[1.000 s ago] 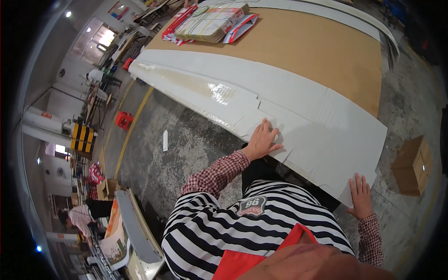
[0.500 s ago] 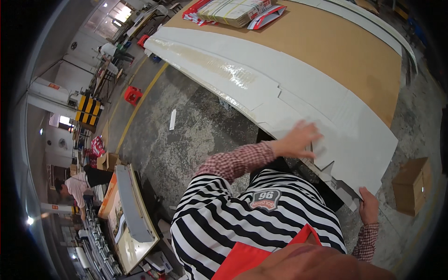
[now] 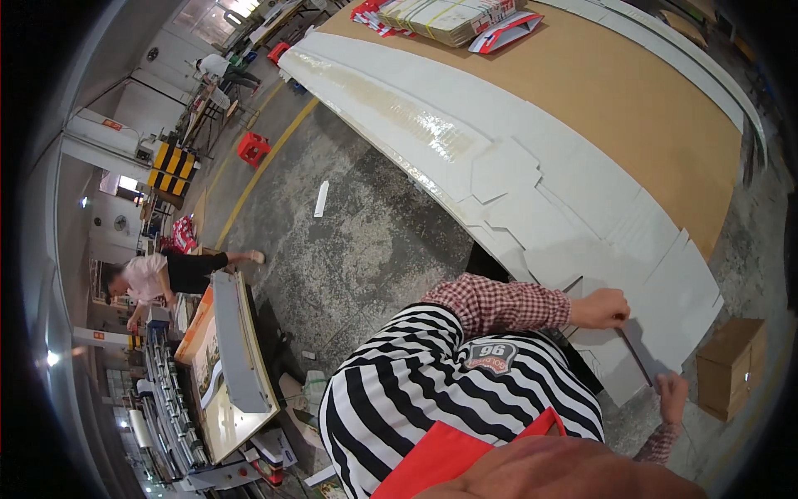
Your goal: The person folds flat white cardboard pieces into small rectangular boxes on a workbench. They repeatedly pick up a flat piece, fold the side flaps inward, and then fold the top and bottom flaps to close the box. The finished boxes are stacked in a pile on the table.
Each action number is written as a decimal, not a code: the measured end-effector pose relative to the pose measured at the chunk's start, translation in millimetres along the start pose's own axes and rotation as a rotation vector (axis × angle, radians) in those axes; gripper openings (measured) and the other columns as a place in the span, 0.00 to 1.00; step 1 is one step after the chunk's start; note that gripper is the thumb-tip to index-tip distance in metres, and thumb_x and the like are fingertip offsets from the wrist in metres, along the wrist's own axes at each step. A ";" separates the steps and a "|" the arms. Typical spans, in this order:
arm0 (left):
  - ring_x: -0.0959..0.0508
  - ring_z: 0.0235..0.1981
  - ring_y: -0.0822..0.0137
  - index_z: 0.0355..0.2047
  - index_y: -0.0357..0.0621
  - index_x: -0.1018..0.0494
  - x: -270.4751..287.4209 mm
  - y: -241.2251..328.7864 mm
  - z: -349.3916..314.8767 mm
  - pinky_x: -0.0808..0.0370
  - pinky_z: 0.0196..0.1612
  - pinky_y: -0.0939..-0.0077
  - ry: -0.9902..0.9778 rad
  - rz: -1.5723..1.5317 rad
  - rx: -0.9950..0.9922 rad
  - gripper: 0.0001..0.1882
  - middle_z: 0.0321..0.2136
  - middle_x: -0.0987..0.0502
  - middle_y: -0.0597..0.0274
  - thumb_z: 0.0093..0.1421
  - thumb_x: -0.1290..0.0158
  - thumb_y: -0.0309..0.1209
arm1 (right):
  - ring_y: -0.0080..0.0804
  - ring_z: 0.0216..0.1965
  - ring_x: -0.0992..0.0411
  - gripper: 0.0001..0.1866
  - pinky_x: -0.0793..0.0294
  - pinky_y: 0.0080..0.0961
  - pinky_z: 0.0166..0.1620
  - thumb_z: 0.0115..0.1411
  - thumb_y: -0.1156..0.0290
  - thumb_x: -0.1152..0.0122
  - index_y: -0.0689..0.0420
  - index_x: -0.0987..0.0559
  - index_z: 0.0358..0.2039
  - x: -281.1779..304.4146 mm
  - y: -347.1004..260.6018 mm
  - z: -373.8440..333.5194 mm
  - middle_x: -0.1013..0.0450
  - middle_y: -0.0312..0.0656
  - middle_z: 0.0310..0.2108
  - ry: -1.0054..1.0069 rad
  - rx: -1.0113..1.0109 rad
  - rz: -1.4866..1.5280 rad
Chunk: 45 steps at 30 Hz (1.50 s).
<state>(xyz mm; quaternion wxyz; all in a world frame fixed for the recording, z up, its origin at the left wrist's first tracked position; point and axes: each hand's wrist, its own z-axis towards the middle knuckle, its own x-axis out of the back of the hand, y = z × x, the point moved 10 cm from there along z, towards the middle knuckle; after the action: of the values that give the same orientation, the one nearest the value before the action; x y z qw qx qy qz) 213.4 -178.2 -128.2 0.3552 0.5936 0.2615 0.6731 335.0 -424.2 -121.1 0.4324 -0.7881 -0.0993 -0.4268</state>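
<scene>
White cardboard sheets overlap along the near side of a table, some with notched, cut-out edges. Near the table's right end, my left hand is closed with its fingertips pinching the edge of a white cardboard piece. Farther right and closer to me, my right hand has its fingers curled on the other end of that same edge. A thin dark line of the edge runs between both hands. How far the piece is lifted off the sheets beneath is hard to make out.
Brown board covers the table's middle, with a strapped stack of flat printed cartons at its far end. An open brown box stands on the floor at right. A red stool and another person beside a machine are at left.
My left hand has gone from open fingers over the sheets to a pinch farther right, on the cardboard edge. My right hand sits slightly lower. The sheets near me have shifted.
</scene>
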 end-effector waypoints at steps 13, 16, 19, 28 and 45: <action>0.37 0.62 0.52 0.60 0.44 0.39 15.0 38.8 -32.5 0.42 0.58 0.35 -0.271 0.589 -0.195 0.51 0.57 0.35 0.52 0.39 0.33 0.53 | 0.49 0.72 0.58 0.32 0.65 0.56 0.68 0.64 0.42 0.56 0.45 0.32 0.63 -64.4 -99.1 51.7 0.50 0.43 0.71 0.121 0.295 -0.345; 0.26 0.46 0.61 0.56 0.45 0.33 54.1 31.2 -42.6 0.31 0.47 0.57 -0.021 0.563 -0.314 0.38 0.43 0.24 0.57 0.46 0.34 0.46 | 0.46 0.72 0.59 0.33 0.70 0.55 0.69 0.64 0.39 0.59 0.43 0.33 0.64 -57.6 -104.4 49.8 0.51 0.39 0.71 0.120 0.268 -0.228; 0.24 0.34 0.61 0.46 0.44 0.27 69.3 2.2 -41.1 0.28 0.41 0.66 0.043 0.471 -0.199 0.25 0.32 0.22 0.62 0.48 0.34 0.37 | 0.44 0.72 0.59 0.33 0.70 0.55 0.69 0.63 0.38 0.58 0.39 0.33 0.64 -55.6 -101.3 46.2 0.51 0.38 0.71 0.140 0.252 -0.235; 0.35 0.59 0.54 0.53 0.44 0.31 44.5 9.2 -25.0 0.38 0.58 0.45 0.126 0.810 -0.097 0.30 0.55 0.30 0.55 0.54 0.39 0.46 | 0.43 0.72 0.60 0.35 0.70 0.57 0.69 0.61 0.35 0.55 0.36 0.34 0.65 -56.2 -107.7 45.5 0.53 0.36 0.72 0.217 0.279 -0.450; 0.49 0.67 0.37 0.66 0.39 0.46 6.4 22.2 -2.3 0.53 0.65 0.37 -0.055 0.296 -0.310 0.59 0.65 0.42 0.50 0.47 0.49 0.73 | 0.41 0.56 0.31 0.24 0.33 0.36 0.59 0.67 0.67 0.47 0.67 0.33 0.59 47.1 -53.6 -31.3 0.35 0.55 0.59 1.007 0.343 1.316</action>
<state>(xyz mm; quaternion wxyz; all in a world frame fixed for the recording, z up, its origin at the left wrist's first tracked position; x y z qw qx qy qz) 207.1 -186.6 -107.5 0.3469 0.5819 0.0550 0.7335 317.5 -425.6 -45.2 0.6989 -0.3245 0.5209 -0.3673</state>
